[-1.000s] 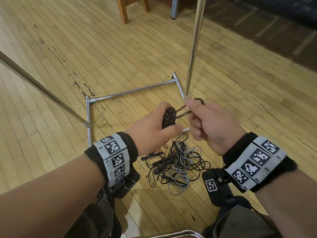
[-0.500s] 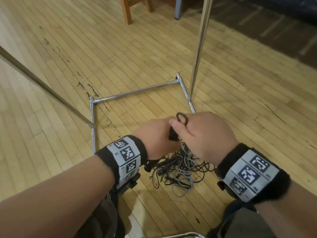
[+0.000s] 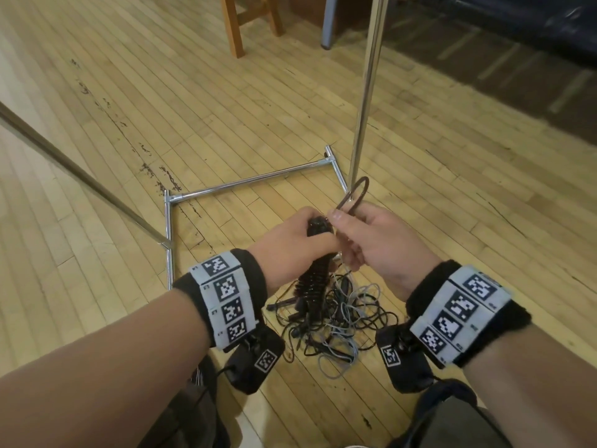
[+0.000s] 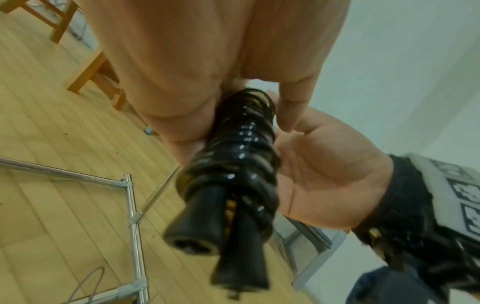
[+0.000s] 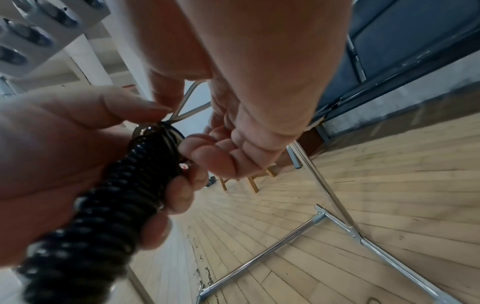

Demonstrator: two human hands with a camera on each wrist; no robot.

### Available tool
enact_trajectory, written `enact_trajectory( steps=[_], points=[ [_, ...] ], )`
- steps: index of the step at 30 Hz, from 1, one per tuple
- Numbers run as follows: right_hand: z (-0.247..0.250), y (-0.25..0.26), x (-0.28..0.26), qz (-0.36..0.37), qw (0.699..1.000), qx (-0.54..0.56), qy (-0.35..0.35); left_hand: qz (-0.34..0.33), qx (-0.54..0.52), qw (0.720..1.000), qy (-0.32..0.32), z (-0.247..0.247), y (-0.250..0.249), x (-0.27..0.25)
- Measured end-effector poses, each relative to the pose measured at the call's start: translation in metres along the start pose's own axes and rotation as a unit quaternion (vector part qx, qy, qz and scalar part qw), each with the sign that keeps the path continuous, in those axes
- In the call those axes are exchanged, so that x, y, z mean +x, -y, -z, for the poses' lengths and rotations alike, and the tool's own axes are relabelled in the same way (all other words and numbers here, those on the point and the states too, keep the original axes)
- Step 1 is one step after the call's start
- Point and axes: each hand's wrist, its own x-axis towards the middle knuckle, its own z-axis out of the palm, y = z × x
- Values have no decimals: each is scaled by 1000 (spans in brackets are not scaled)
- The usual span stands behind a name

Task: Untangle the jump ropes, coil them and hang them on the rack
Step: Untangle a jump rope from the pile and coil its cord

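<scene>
Gripping one wound black jump rope point(image 3: 315, 279), left hand point(image 3: 290, 244) steadies it; right hand point(image 3: 374, 240) pinches its end loop point(image 3: 355, 195); floor tangle point(image 3: 336, 321) remains, nothing hung

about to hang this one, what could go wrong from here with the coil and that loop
The right hand only pinches the thin end loop; if it slips, the wraps may loosen.

The left hand grips the coiled rope near its top, so the handles hang free and might snag the tangled ropes below.
</scene>
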Motion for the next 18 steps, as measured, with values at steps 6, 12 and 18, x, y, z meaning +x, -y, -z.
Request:
enact_trajectory(
  steps=[6,12,18],
  points=[
    [0,1,3,21,995,93,-13,-20,-41,999,5,11,0,0],
    [-1,3,2,26,986,163,-2,-19,-83,996,-6,11,-3,-6],
    [-7,4,0,26,986,162,-27,75,-240,967,-53,4,-3,-6]
  ],
)
